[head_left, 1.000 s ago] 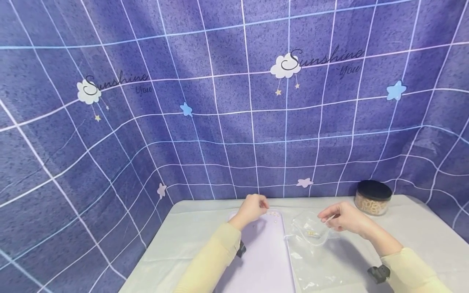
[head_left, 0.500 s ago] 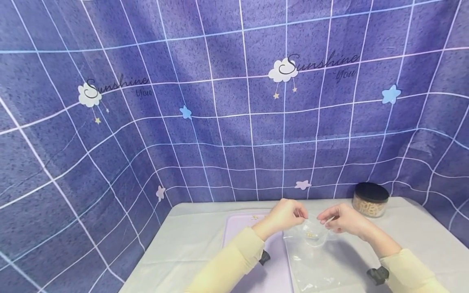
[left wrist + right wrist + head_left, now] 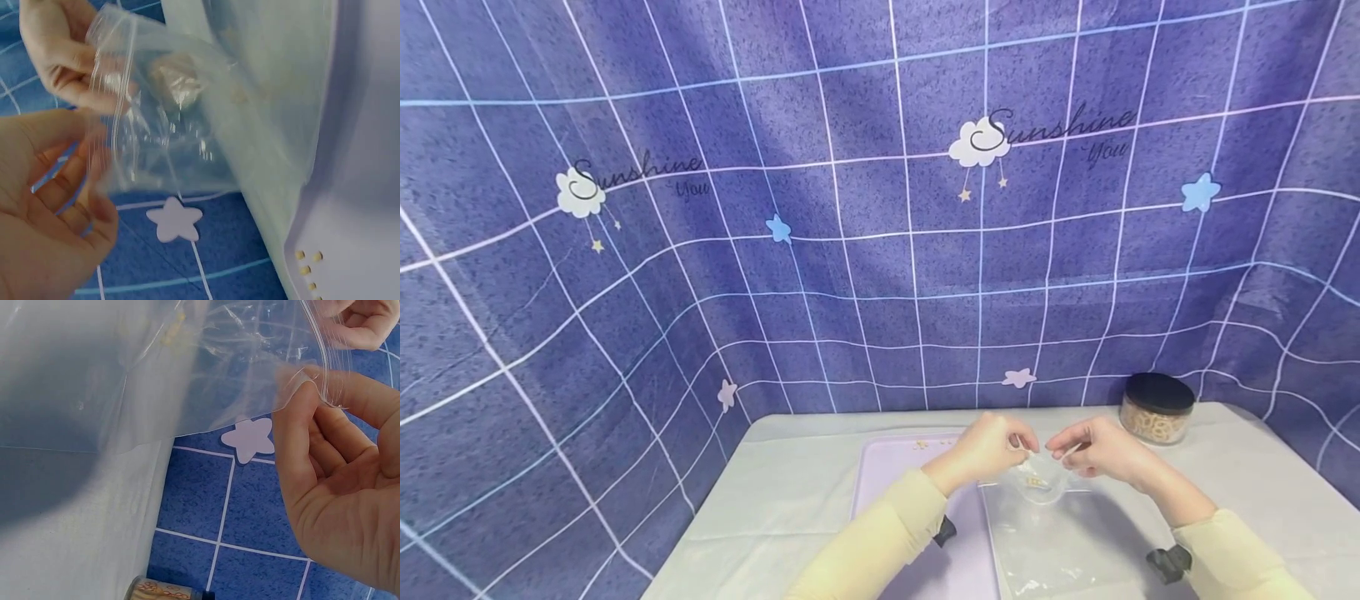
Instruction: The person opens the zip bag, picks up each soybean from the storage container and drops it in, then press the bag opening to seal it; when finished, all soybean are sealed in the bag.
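A clear zip bag (image 3: 1041,496) stands with its zip mouth raised, its lower part lying flat toward the front of the table. My right hand (image 3: 1101,447) pinches one side of the mouth between thumb and forefinger, as the right wrist view shows. Opposite it, my left hand (image 3: 985,447) has curled fingers at the other side of the mouth, gripping the plastic edge. A few small yellow pieces (image 3: 177,328) show through the bag. On the far end of a lilac tray (image 3: 872,475) lie several small tan pieces (image 3: 305,270).
A round clear jar (image 3: 1156,410) with a black lid, filled with ring-shaped pieces, stands at the back right. The table has a pale cloth (image 3: 775,492). A blue-purple gridded curtain (image 3: 850,250) hangs right behind and to the left.
My left hand has gone from the tray's far end rightward to the bag's mouth, settling at its edge. My right hand keeps its hold and has barely moved.
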Tool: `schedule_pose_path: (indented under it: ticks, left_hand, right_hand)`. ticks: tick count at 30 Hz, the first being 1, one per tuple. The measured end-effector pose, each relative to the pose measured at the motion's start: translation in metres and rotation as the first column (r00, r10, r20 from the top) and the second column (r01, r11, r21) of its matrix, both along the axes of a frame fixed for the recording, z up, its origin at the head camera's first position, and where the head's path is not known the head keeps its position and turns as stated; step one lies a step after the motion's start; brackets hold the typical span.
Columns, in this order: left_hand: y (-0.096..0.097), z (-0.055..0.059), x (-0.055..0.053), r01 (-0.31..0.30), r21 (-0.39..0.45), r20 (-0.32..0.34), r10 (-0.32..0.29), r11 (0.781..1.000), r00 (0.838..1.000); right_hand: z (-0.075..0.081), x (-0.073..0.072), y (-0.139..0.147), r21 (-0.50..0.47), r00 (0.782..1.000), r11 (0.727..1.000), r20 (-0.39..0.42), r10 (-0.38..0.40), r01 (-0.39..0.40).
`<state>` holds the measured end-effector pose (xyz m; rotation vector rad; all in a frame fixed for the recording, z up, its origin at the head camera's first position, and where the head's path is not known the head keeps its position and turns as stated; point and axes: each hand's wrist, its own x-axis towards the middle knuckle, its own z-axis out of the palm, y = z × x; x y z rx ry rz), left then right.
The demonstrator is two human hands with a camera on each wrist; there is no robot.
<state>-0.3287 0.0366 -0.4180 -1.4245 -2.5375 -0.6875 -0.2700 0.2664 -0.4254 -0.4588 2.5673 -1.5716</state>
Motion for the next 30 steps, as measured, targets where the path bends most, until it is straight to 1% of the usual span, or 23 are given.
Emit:
schedule_pose_path:
  ticks: [3, 6, 8, 9, 10, 12, 13, 15, 16, 17, 19, 21, 23, 25, 28, 30]
  left_hand:
    - [-0.011, 0.004, -0.007, 0.01, 0.064, 0.064, -0.014, 0.998, 0.998]
    - [-0.026, 0.006, -0.019, -0.028, 0.132, 0.129, 0.011, 0.991, 0.992]
    - [-0.039, 0.003, -0.03, -0.079, 0.165, 0.17, 0.05, 0.983, 0.984]
    - [-0.047, 0.0, -0.037, -0.101, 0.177, 0.169, 0.071, 0.979, 0.983]
    - [-0.054, -0.002, -0.043, -0.135, 0.184, 0.192, 0.099, 0.974, 0.976]
    - [-0.07, -0.011, -0.055, -0.208, 0.176, 0.211, 0.169, 0.962, 0.963]
    - [-0.078, -0.015, -0.059, -0.245, 0.162, 0.222, 0.207, 0.956, 0.953]
    - [-0.093, -0.024, -0.065, -0.314, 0.117, 0.249, 0.278, 0.942, 0.928]
    - [-0.099, -0.027, -0.066, -0.344, 0.087, 0.279, 0.309, 0.935, 0.909]
    - [-0.105, -0.032, -0.068, -0.358, 0.055, 0.29, 0.328, 0.932, 0.899]
    - [-0.115, -0.041, -0.068, -0.365, -0.01, 0.304, 0.351, 0.931, 0.886]
    - [-0.123, -0.048, -0.068, -0.348, -0.056, 0.312, 0.347, 0.936, 0.884]
    - [-0.13, -0.054, -0.067, -0.332, -0.083, 0.302, 0.341, 0.94, 0.89]
    - [-0.134, -0.058, -0.066, -0.326, -0.09, 0.301, 0.337, 0.941, 0.892]
    - [-0.136, -0.062, -0.066, -0.327, -0.084, 0.312, 0.337, 0.941, 0.888]
    - [-0.137, -0.064, -0.066, -0.333, -0.085, 0.323, 0.343, 0.939, 0.882]
  right_hand:
    - [0.0, -0.001, -0.001, 0.01, 1.0, 1.0, -0.005, -0.005, 0.005]
    - [0.0, -0.002, 0.0, 0.011, 1.0, 1.0, -0.007, -0.001, 0.002]
    - [-0.001, -0.002, 0.0, 0.008, 1.0, 1.0, -0.006, 0.001, -0.001]
    - [-0.001, -0.003, 0.001, 0.007, 1.0, 1.0, -0.004, 0.001, -0.001]
    - [-0.002, -0.003, 0.001, 0.004, 1.0, 1.0, 0.0, 0.001, -0.001]
    - [-0.003, -0.003, 0.002, 0.001, 1.0, 1.0, 0.005, 0.003, -0.003]
    - [-0.003, -0.003, 0.003, 0.001, 1.0, 1.0, 0.006, 0.003, -0.003]
    - [-0.004, -0.003, 0.003, 0.0, 1.0, 1.0, 0.013, 0.002, -0.002]
    - [-0.004, -0.002, 0.003, 0.001, 1.0, 1.0, 0.015, 0.001, -0.001]
    - [-0.004, -0.001, 0.004, 0.006, 1.0, 1.0, 0.014, 0.003, -0.003]
    - [-0.004, 0.0, 0.003, 0.007, 1.0, 1.0, 0.018, 0.001, -0.001]
    - [-0.004, 0.0, 0.003, 0.007, 1.0, 1.0, 0.019, 0.001, -0.002]
    - [-0.004, 0.0, 0.001, 0.006, 1.0, 1.0, 0.014, 0.006, -0.006]
    - [-0.005, -0.002, 0.0, 0.004, 1.0, 1.0, 0.011, 0.006, -0.006]
    - [-0.005, -0.003, 0.0, 0.007, 1.0, 1.0, 0.004, 0.005, -0.005]
    - [-0.006, -0.004, 0.0, 0.01, 1.0, 1.0, 0.002, 0.003, -0.003]
